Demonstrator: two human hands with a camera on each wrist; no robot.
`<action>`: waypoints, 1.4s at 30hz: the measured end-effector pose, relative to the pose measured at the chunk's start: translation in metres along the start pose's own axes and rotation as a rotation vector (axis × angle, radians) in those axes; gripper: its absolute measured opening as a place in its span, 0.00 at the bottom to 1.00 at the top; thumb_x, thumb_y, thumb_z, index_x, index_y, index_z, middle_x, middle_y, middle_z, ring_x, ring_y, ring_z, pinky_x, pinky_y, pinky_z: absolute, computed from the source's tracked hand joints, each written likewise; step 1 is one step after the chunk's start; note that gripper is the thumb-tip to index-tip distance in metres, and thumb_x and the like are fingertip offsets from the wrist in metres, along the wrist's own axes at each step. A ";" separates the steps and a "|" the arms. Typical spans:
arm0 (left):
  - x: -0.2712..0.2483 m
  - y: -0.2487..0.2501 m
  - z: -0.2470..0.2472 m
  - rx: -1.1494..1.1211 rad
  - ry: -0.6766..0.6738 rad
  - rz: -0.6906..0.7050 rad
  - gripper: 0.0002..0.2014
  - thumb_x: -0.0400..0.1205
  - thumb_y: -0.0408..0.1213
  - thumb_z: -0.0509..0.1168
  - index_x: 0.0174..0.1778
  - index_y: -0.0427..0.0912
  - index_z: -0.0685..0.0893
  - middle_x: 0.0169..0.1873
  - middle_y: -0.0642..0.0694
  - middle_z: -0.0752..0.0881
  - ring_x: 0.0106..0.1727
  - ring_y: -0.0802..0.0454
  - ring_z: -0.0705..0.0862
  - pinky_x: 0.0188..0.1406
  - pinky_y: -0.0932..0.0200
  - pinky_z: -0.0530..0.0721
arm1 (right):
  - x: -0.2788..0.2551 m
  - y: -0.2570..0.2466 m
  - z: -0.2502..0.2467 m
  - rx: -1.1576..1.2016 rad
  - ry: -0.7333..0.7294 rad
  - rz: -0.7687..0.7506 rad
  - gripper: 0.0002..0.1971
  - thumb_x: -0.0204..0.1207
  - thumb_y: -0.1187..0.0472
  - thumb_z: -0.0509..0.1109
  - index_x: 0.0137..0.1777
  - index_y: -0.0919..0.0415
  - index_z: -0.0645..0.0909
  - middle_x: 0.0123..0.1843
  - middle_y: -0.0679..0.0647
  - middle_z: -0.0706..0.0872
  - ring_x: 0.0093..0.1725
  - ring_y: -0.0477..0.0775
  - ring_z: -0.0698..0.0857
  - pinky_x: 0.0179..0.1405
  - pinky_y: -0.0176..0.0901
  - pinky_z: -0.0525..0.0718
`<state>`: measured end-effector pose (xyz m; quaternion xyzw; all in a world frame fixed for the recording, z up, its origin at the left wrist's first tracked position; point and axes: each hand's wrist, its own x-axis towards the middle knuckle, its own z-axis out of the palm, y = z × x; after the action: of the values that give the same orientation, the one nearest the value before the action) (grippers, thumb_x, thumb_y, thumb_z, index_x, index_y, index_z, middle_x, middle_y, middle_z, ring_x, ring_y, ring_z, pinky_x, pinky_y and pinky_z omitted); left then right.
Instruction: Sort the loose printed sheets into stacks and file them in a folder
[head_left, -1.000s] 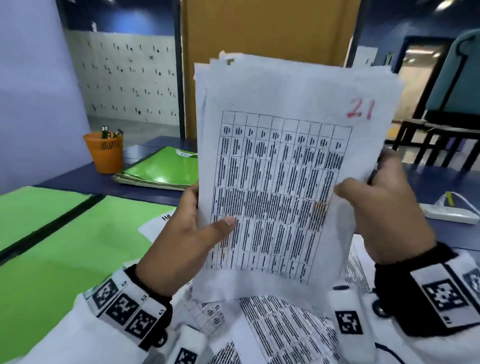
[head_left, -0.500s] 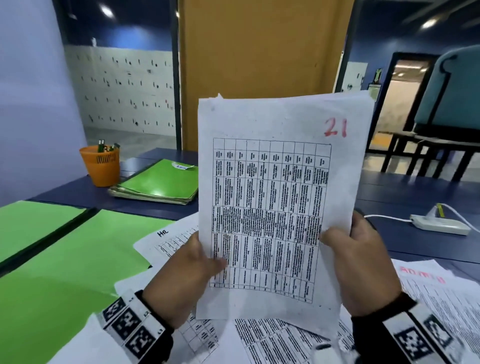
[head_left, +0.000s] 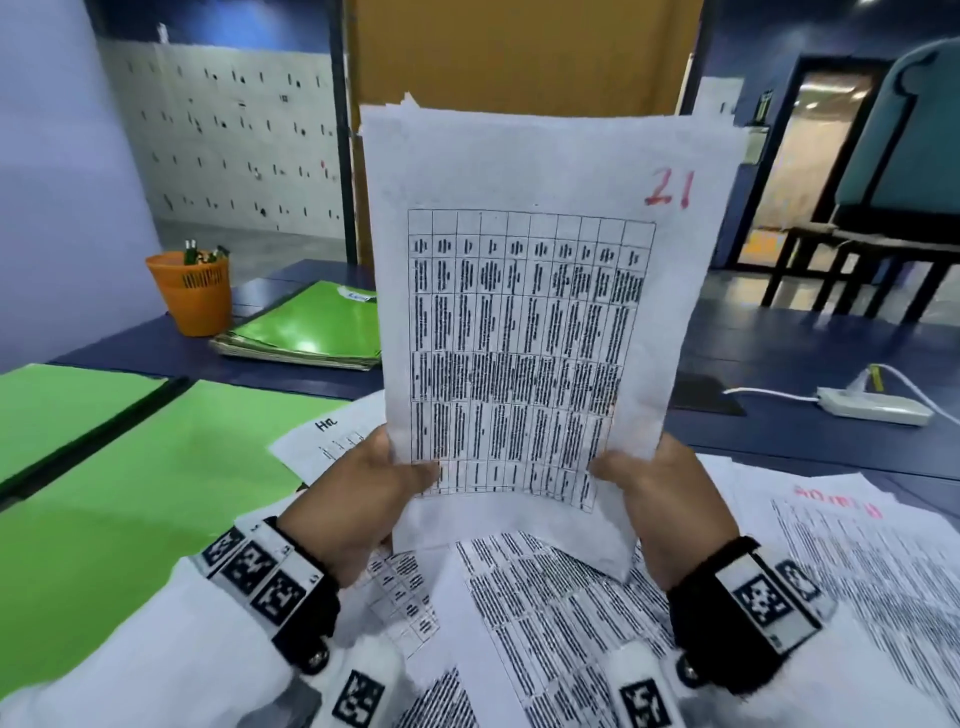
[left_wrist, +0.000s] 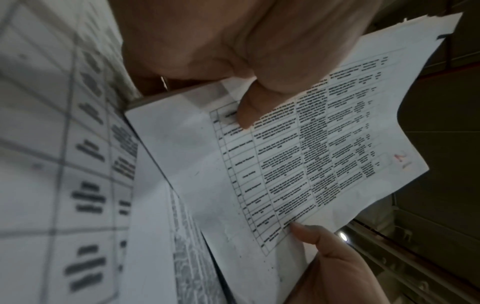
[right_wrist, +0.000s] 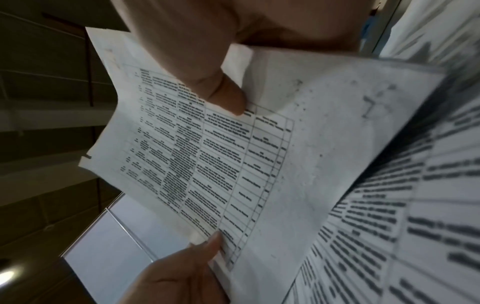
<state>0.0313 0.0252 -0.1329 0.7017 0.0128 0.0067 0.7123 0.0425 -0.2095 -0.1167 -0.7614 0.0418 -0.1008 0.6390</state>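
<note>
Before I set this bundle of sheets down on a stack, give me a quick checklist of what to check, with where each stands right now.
1. Left hand holds the bundle: ok.
2. Right hand holds it: ok.
3. Top page number readable: ok, red 21.
4. Top edges squared: not ok, corners stick out.
5. Open green folder bare for filing: ok.
6. Loose sheets on the table already sorted: cannot tell.

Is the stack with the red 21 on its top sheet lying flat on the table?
No: the stack of sheets is held upright above the table, with the left hand and the right hand gripping its lower edges.
</note>
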 end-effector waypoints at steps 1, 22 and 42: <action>0.001 0.000 0.000 0.005 0.005 0.002 0.19 0.87 0.18 0.60 0.69 0.40 0.83 0.57 0.45 0.94 0.63 0.44 0.91 0.68 0.43 0.85 | 0.000 -0.001 0.000 -0.016 0.003 -0.004 0.08 0.71 0.68 0.73 0.49 0.60 0.85 0.44 0.57 0.93 0.44 0.62 0.91 0.49 0.58 0.87; 0.010 0.030 -0.036 -0.114 0.244 0.251 0.17 0.86 0.17 0.59 0.63 0.39 0.82 0.59 0.34 0.90 0.63 0.38 0.89 0.66 0.42 0.88 | 0.020 -0.040 -0.017 -0.495 -0.116 -0.085 0.11 0.73 0.56 0.79 0.49 0.59 0.81 0.47 0.64 0.91 0.39 0.62 0.92 0.40 0.60 0.90; 0.033 0.024 -0.065 -0.222 0.562 0.333 0.17 0.84 0.23 0.66 0.53 0.54 0.84 0.52 0.60 0.91 0.55 0.57 0.90 0.56 0.56 0.86 | 0.023 0.009 -0.026 -1.307 -0.374 0.173 0.21 0.71 0.45 0.78 0.29 0.56 0.73 0.27 0.49 0.74 0.29 0.50 0.75 0.24 0.36 0.70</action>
<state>0.0623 0.0918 -0.1100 0.5829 0.0929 0.3174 0.7422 0.0602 -0.2406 -0.1189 -0.9893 0.0437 0.1298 0.0505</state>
